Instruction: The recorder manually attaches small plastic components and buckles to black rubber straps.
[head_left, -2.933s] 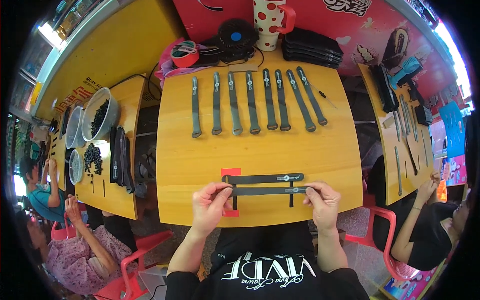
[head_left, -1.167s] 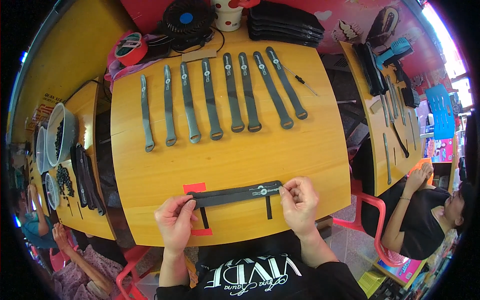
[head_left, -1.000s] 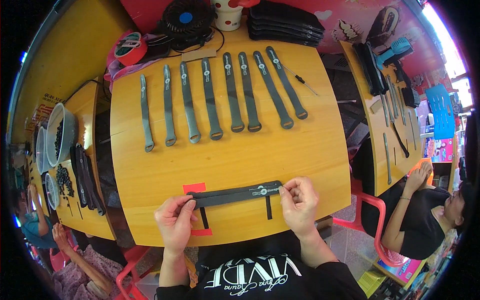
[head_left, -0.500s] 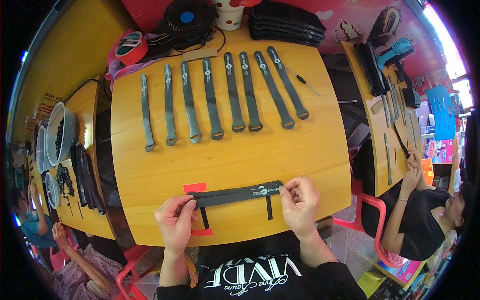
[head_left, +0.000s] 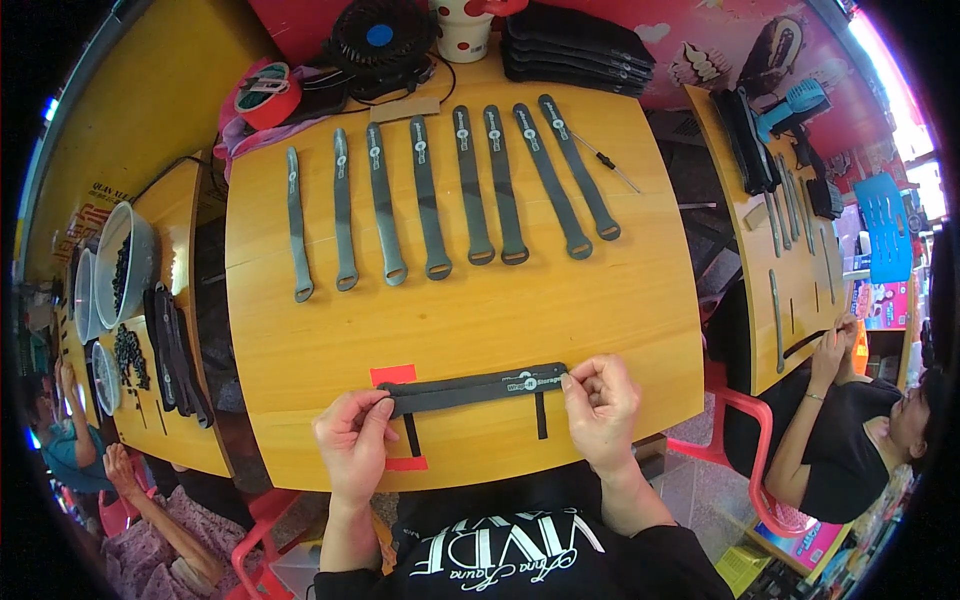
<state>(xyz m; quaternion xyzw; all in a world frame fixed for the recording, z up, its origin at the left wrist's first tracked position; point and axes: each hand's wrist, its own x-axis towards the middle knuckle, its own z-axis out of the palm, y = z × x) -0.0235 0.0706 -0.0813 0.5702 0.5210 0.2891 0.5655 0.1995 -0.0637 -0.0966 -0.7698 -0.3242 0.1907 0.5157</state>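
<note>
Near the front edge of the wooden table, a dark grey strap (head_left: 470, 394) with white print is stretched sideways between my hands. It appears doubled, one layer lying over another. My left hand (head_left: 352, 440) pinches its left end between thumb and fingers. At the other end, my right hand (head_left: 604, 412) has thumb and forefinger closed on the strap's tip. Beneath the strap, a thin black strip (head_left: 412, 438) pokes out by my left hand, and a second black strip (head_left: 542, 416) by my right. Red tape (head_left: 393, 374) marks the tabletop near the left end.
Several grey straps (head_left: 425, 200) with slotted ends lie in a row across the table's far half. A thin pointed tool (head_left: 606, 159) lies beside them. Behind stand a black fan (head_left: 378, 38) and stacked black straps (head_left: 575, 45). A co-worker's hands (head_left: 832, 350) work at the right table.
My hands and the strap keep almost the same position; the whole view has shifted slightly. At the right table, the co-worker's hands have moved a little with a dark strip.
</note>
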